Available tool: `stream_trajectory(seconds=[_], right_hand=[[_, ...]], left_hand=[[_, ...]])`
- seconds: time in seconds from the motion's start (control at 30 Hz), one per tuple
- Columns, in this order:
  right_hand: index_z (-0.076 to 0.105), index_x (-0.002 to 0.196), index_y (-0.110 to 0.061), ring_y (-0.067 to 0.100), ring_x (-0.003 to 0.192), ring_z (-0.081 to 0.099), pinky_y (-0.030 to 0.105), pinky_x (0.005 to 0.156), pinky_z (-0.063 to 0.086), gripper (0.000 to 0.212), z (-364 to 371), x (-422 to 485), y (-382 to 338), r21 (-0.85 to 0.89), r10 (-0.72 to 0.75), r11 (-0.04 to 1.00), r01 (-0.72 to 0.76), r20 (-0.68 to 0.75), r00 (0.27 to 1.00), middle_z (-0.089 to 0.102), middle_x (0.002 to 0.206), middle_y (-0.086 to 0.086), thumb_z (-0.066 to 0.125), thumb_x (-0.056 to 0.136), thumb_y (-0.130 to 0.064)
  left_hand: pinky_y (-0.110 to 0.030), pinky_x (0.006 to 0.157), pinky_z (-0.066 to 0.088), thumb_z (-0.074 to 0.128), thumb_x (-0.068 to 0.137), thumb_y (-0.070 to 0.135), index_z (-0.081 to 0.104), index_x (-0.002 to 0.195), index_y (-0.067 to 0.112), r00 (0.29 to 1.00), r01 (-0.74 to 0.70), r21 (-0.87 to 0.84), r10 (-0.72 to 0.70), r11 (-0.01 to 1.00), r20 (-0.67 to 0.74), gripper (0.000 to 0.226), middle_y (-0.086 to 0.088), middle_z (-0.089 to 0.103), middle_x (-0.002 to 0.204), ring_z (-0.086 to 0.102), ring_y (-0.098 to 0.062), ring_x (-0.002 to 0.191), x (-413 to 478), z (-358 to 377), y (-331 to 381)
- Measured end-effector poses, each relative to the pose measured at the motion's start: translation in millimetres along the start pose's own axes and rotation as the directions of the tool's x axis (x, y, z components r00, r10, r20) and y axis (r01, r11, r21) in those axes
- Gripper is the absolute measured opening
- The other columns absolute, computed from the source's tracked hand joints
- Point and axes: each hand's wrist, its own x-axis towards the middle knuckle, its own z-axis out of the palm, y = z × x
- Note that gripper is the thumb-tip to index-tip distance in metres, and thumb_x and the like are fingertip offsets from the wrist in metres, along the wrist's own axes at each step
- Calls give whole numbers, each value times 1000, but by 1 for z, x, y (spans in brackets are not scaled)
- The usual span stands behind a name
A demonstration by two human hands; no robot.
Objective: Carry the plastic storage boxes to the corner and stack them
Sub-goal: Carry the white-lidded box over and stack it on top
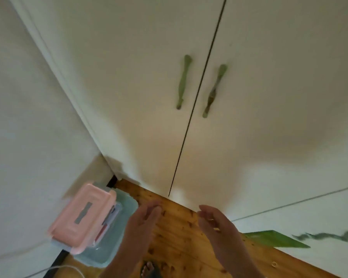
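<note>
The pink box [84,217] sits on the blue box [109,249] on the floor [179,237] in the corner [111,177], and with the left hand [143,219] and right hand [217,223] hovering nearby, each grip spread and empty, the stacking looks done unless more boxes wait out of view.

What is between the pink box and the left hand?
In the head view, the uncovered part of the bluish box lies between the pink box, which sits on it, and the left hand.
</note>
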Motion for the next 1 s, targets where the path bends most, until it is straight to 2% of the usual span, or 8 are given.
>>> stream_trajectory(seconds=[0.07, 0.17, 0.23, 0.4, 0.6, 0.77, 0.93, 1.0], right_hand=[[58, 104, -43, -4, 87, 60, 8, 66, 46, 23, -24, -16, 15, 36, 23, 999, -21, -55, 998, 65, 104, -18, 60, 94, -22], [61, 109, -37, -3, 84, 61, 13, 69, 47, 24, -71, -47, 45, 141, 78, 989, -53, -179, 981, 67, 105, -16, 62, 92, -20], [62, 110, -36, -5, 82, 60, 12, 67, 47, 24, -100, -67, 66, 209, 118, 976, -65, -255, 960, 67, 105, -17, 62, 93, -19], [64, 109, -35, -2, 84, 64, 18, 72, 47, 24, -160, -130, 125, 353, 234, 932, -82, -415, 879, 69, 102, -17, 63, 92, -18], [63, 105, -38, 7, 92, 64, 34, 84, 52, 20, -216, -203, 189, 494, 363, 868, -54, -556, 748, 69, 100, -16, 62, 93, -23], [63, 101, -41, 9, 95, 65, 26, 78, 52, 16, -259, -265, 228, 633, 476, 772, 58, -635, 609, 69, 101, -16, 58, 95, -27], [64, 103, -40, 13, 98, 65, 38, 89, 53, 14, -298, -316, 257, 668, 534, 727, 159, -695, 481, 69, 104, -14, 58, 95, -31], [64, 107, -39, 12, 96, 66, 37, 88, 53, 16, -316, -339, 270, 658, 541, 722, 214, -730, 419, 69, 103, -14, 59, 94, -32]], left_hand=[[-31, 89, 52, 59, 95, 30, 68, 106, 33, 997, -21, 75, 16, 997, 72, 14, 10, 72, 96, 65, -13, 99, -9, 24, 5], [-13, 75, 48, 60, 94, 27, 67, 102, 37, 979, -88, 129, 62, 988, 196, 14, 16, 72, 93, 65, -4, 94, -28, 75, 21], [-8, 70, 45, 60, 94, 28, 67, 102, 39, 966, -115, 145, 76, 983, 249, 15, 14, 72, 96, 63, 1, 92, -43, 108, 28], [-22, 89, 47, 60, 93, 34, 69, 101, 39, 900, -127, 179, 38, 976, 434, 13, 23, 72, 99, 64, 2, 99, -93, 190, 41], [-33, 97, 50, 60, 91, 45, 70, 98, 45, 814, -196, 239, 22, 951, 580, 12, 21, 70, 106, 63, -3, 104, -149, 281, 43], [-36, 94, 51, 60, 93, 38, 72, 100, 39, 682, -239, 270, -36, 933, 730, 14, 15, 74, 97, 66, -9, 99, -206, 362, 48], [-14, 74, 49, 57, 95, 35, 68, 107, 33, 493, -357, 202, 0, 912, 870, 16, 18, 74, 96, 67, 4, 88, -262, 438, 59], [-12, 72, 50, 55, 96, 34, 67, 107, 32, 413, -425, 167, 26, 890, 910, 16, 17, 73, 98, 67, 2, 89, -290, 472, 63]])
